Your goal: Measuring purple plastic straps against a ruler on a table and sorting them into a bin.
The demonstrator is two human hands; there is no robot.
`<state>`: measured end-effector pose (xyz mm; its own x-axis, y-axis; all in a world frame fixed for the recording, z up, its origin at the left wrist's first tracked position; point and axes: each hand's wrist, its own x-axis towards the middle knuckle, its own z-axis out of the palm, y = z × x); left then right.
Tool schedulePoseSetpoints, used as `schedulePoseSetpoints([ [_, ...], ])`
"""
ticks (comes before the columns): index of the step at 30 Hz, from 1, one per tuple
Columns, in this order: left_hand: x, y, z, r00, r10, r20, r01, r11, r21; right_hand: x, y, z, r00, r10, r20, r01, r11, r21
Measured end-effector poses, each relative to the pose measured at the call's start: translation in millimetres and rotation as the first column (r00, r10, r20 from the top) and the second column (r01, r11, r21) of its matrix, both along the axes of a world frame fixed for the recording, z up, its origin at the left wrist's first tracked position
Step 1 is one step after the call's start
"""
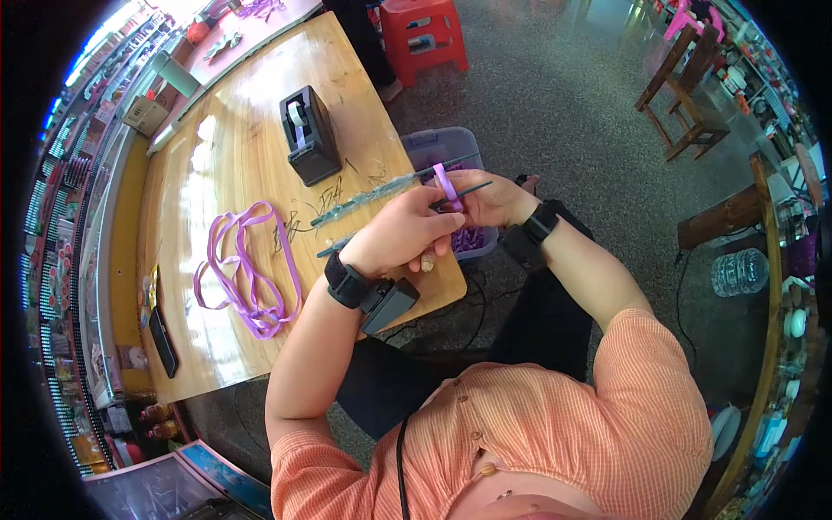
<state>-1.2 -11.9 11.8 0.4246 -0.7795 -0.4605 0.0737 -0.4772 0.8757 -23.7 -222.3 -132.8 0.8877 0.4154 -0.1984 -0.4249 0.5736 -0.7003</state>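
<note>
Over the table's right edge, my two hands meet. My left hand (pixel 400 227) is closed around a thin dark stick (pixel 473 188), whose tip pokes out past the fingers. My right hand (pixel 498 201) pinches a strip of purple ribbon (pixel 444 180) that loops up around the stick; its fingertips are partly hidden. A bundle of thin sticks in clear wrap (pixel 368 198) lies just beyond my left hand. On the table to the left is a loose tangle of purple ribbon (pixel 251 269).
A black tape dispenser (pixel 310 137) stands on the wooden table (pixel 251 95). Below its right edge sits a clear bin (pixel 468 139) with purple pieces. A dark phone (pixel 163 342) lies at the left edge. Farther off are a red stool (pixel 425 39) and a wooden chair (pixel 685 95).
</note>
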Motion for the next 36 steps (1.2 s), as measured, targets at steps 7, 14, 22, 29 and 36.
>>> schedulePoseSetpoints([
  [7,-0.4,1.4,-0.4,0.999,0.014,0.031,-0.014,1.0,0.003,-9.7,5.2,23.1,0.999,-0.041,-0.027,0.046,0.968,0.247],
  [14,-4.9,2.5,-0.4,0.985,0.109,0.133,-0.108,0.994,-0.018,-6.3,7.0,22.2,0.984,-0.171,0.045,0.161,0.973,0.165],
  [22,0.4,5.4,-8.0,0.832,0.176,0.527,-0.155,0.984,-0.085,-6.0,2.2,23.2,0.997,-0.037,-0.061,0.051,0.964,0.261],
  [29,9.9,-0.1,-24.6,0.62,0.119,0.775,-0.055,0.993,-0.108,-9.7,1.9,23.8,0.999,-0.032,-0.04,0.039,0.979,0.2],
  [36,-18.0,30.4,50.6,0.855,0.495,0.157,-0.327,0.749,-0.576,-12.5,8.0,25.1,0.993,-0.115,0.004,0.115,0.993,0.03],
])
